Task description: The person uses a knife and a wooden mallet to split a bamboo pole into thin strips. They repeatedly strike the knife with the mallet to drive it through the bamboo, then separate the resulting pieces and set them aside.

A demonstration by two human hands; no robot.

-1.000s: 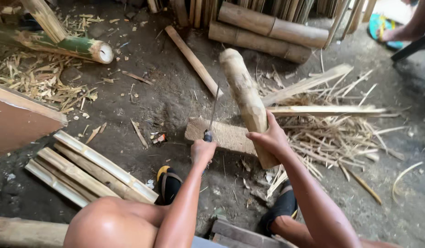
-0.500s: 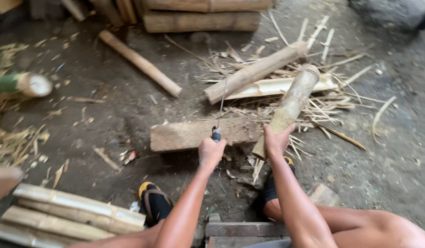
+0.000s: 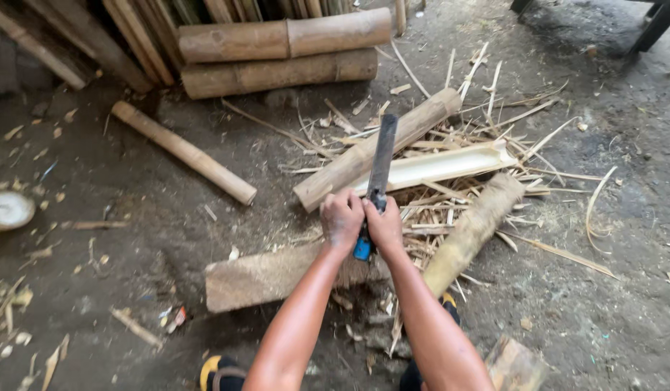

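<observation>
My left hand [image 3: 341,217] and my right hand [image 3: 385,223] are both closed around the blue handle of a long dark blade [image 3: 382,161], which points up and away from me. Below the hands lies a flat wooden block [image 3: 266,276] on the dirt floor. A rough bamboo pole [image 3: 474,226] lies slanted just right of my right hand, apart from it. Behind the blade lie a thick bamboo log [image 3: 375,146] and a pale split bamboo half [image 3: 445,164].
Bamboo strips and shavings [image 3: 487,130] litter the ground ahead and to the right. Two thick bamboo logs [image 3: 281,52] are stacked at the back, a thinner pole [image 3: 181,150] lies to the left, and a cut bamboo end [image 3: 8,210] sits at the far left. My sandalled feet [image 3: 221,371] are below.
My right hand has let go of the rough bamboo pole, which now lies on the ground. Both hands have come together on the blade's handle, and the blade is raised.
</observation>
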